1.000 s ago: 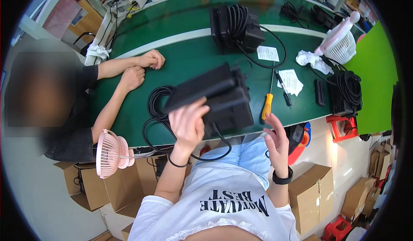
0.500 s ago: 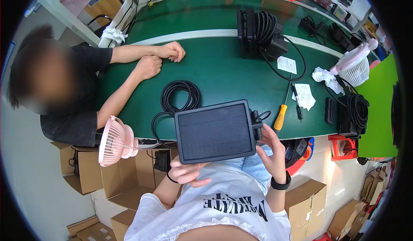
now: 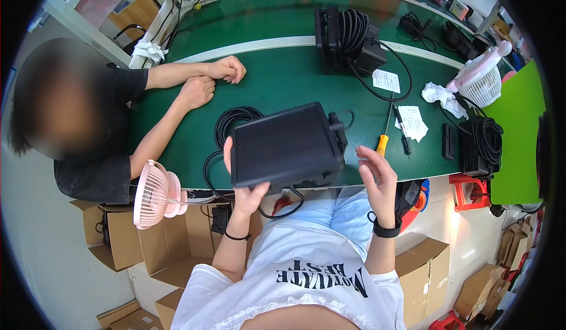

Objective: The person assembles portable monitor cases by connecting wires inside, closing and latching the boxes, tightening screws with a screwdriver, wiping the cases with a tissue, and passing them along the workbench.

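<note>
Our left hand (image 3: 251, 198) pinched the edge of the black, rectangular, flat-faced device (image 3: 282, 147), likely to steady its tilt, while our right hand (image 3: 383, 182), spread and empty, hung just beside its far end.

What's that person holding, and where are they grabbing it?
The left hand holds the black box-shaped device by its near left corner. The right hand is open, holding nothing.
</note>
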Available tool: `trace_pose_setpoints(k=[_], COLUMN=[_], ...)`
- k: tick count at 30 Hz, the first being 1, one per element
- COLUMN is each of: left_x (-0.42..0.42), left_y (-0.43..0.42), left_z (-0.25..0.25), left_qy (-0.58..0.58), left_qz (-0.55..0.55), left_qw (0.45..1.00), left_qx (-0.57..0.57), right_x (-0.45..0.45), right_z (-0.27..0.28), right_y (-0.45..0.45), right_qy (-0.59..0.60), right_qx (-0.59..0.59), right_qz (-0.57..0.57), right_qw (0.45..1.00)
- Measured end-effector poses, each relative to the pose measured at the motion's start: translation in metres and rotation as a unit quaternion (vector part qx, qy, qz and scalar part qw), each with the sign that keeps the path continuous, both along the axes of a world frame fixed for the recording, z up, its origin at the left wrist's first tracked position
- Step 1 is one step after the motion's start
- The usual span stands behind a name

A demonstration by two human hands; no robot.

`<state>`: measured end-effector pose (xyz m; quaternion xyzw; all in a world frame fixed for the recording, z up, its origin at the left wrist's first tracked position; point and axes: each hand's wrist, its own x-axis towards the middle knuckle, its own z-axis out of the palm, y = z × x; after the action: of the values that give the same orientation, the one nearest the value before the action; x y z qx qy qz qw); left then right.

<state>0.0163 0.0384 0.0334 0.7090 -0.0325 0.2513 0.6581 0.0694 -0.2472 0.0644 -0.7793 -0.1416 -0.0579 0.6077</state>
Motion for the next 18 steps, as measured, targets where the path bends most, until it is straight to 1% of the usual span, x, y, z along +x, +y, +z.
trace_pose_setpoints(k=[2,3,6,7,10,11,14,15,18], left_x=[0.009,0.012,0.022,0.023,0.027,0.027,0.026,0.028,0.028], left_y=[-0.007,-0.007,-0.006,-0.005,-0.007,-0.008,-0.008,-0.008,-0.009], left_z=[0.018,0.020,0.022,0.023,0.026,0.026,0.027,0.028,0.028], left_qy=[0.032,0.038,0.067,0.079,0.093,0.095,0.101,0.101,0.101], left_qz=[0.016,0.013,0.019,0.012,0.021,0.022,0.021,0.019,0.018], left_qw=[0.996,0.995,0.985,0.982,0.977,0.976,0.973,0.972,0.968], left_qx=[-0.080,-0.097,-0.157,-0.169,-0.191,-0.195,-0.208,-0.213,-0.228], right_x=[0.009,0.013,0.013,0.013,0.008,0.005,0.001,0.000,-0.004], right_z=[0.004,0.002,-0.003,-0.012,-0.030,-0.032,-0.030,-0.027,-0.032], right_y=[-0.002,-0.004,-0.007,-0.010,-0.014,-0.013,-0.015,-0.017,-0.024], right_qy=[-0.067,-0.099,-0.122,-0.117,-0.118,-0.134,-0.102,-0.111,-0.087], right_qx=[-0.088,-0.127,-0.316,-0.350,-0.373,-0.369,-0.362,-0.361,-0.318], right_qz=[-0.023,-0.059,-0.152,-0.143,-0.117,-0.133,-0.162,-0.164,-0.177], right_qw=[0.994,0.985,0.928,0.918,0.913,0.910,0.912,0.911,0.927])
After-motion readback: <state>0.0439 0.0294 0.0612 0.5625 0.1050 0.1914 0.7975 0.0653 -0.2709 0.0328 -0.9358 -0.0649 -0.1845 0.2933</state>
